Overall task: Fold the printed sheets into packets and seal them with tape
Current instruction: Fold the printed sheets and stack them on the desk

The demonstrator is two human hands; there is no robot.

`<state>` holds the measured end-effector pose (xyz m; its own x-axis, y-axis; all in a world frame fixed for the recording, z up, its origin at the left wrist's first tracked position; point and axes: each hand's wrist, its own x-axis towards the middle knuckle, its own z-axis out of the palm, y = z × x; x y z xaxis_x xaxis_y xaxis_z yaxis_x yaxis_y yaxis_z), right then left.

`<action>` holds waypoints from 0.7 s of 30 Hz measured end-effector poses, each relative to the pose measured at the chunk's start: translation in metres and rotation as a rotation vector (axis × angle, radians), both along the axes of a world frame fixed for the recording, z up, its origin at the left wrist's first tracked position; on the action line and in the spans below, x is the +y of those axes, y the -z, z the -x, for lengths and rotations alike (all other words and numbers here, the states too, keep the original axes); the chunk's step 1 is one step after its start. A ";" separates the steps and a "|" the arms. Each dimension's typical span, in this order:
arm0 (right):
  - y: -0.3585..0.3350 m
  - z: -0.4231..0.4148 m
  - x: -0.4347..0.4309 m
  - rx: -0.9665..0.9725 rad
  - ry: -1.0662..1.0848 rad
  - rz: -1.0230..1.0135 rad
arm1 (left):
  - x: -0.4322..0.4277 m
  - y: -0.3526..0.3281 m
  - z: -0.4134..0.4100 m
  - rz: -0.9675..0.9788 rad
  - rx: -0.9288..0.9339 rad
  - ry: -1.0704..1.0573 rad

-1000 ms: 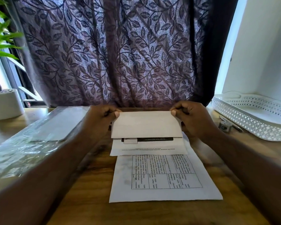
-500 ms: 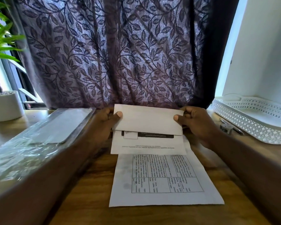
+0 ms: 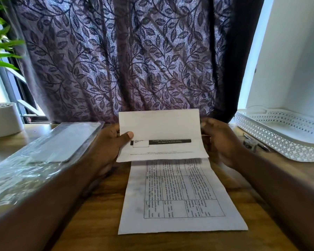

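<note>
A home, likely a desk by a window: a purple leaf-patterned curtain (image 3: 127, 58) hangs behind the wooden counter (image 3: 98, 223), a potted plant (image 3: 2, 105) stands far left, and a white lattice tray (image 3: 279, 131) sits right.

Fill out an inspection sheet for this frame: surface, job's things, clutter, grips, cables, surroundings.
Surface: wooden table, partly covered by paper.
Job's things: printed sheet lies flat on the table; folded paper is held raised over its far end; whether the two are joined cannot be told. No tape seen.
Clutter: plastic-wrapped pack at left; white perforated tray at right, small metal object beside it; plant pot far left.
Grips: left hand pinches the folded paper's left edge, thumb in front; right hand holds its right edge, blurred.
Cables: nothing seen.
Surroundings: leaf-patterned curtain behind; white wall at right.
</note>
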<state>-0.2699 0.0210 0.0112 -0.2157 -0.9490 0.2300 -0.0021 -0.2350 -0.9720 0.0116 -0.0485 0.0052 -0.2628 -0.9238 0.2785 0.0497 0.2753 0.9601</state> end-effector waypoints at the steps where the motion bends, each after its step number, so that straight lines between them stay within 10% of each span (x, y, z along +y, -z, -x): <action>1: 0.002 0.002 0.000 0.042 -0.059 -0.021 | 0.001 -0.002 0.000 0.000 0.017 -0.008; 7: 0.011 -0.005 0.000 0.223 -0.266 -0.041 | 0.003 -0.004 0.002 -0.049 0.076 0.036; 21: 0.004 -0.006 -0.003 0.111 -0.009 0.085 | 0.009 -0.004 0.004 -0.201 0.274 0.192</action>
